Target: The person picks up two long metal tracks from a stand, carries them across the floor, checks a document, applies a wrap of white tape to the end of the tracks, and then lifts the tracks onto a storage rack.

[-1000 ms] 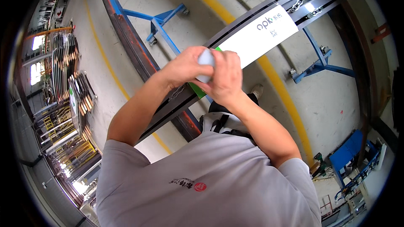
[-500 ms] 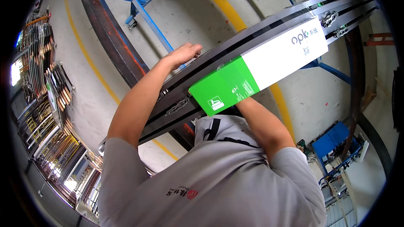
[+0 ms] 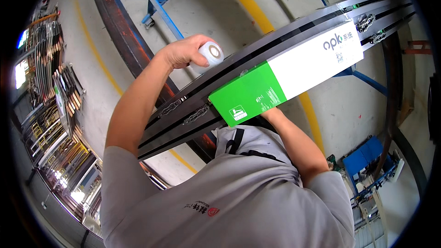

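Observation:
A small white roll (image 3: 211, 54), which looks like stretch film, shows a brown ring on its round end. My left hand (image 3: 188, 51) is closed around it, just beyond the far edge of a bundle of long dark grey profiles (image 3: 250, 55). On top of the bundle lies a long green and white carton (image 3: 248, 93), set along its length. Below the carton's near edge is my right hand (image 3: 272, 114); its fingers are hidden under the carton and bundle.
Chain pieces (image 3: 366, 23) lie at the bundle's ends. A dark steel beam (image 3: 119, 32) passes beneath on the left, near a blue wheeled stand (image 3: 158, 7). Racks of long bars (image 3: 43, 59) stand far left; a blue cart (image 3: 367, 156) stands at right.
The white roll has come into view in my left hand, which has risen slightly and turned. My right hand shows a little more below the carton. The view has shifted slightly.

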A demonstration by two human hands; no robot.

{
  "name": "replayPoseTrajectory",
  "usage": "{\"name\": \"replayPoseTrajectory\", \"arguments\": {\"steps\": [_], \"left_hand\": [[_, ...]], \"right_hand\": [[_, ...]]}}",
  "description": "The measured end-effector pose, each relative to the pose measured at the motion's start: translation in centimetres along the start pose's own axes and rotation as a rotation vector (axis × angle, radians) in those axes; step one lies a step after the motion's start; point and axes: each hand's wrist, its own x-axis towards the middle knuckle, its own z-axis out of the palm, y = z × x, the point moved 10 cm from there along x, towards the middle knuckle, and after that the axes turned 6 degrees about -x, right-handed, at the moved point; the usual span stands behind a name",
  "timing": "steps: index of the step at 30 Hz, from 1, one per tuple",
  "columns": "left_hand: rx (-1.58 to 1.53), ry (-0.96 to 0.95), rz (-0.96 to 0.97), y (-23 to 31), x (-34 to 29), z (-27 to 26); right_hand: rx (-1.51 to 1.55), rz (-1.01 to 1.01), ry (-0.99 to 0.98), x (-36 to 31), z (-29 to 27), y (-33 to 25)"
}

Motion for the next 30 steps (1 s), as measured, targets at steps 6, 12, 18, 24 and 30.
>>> {"name": "replayPoseTrajectory", "arguments": {"steps": [6,12,18,24,30], "left_hand": [[0.239,0.064,0.021,3.9,-8.0,4.4],[0.601,0.302,0.173,3.2,-14.0,12.5],[0.744,0.657,0.282,-0.7,-15.2,19.6],[0.122,0.825,0.284,-5.4,-15.7,16.2],[0.065,0.830,0.539,-0.8,-12.7,16.8]], "right_hand": [[0.294,0.325,-0.189,-9.1,-5.7,-4.1],[1.058,0.088,-0.722,-10.2,-3.2,-16.8],[1.741,0.541,-0.675,-9.0,-0.9,-20.1],[1.344,0.274,-0.578,-9.0,0.4,-13.1],[1.329,0.430,-0.531,-10.6,-0.5,-4.8]]}}
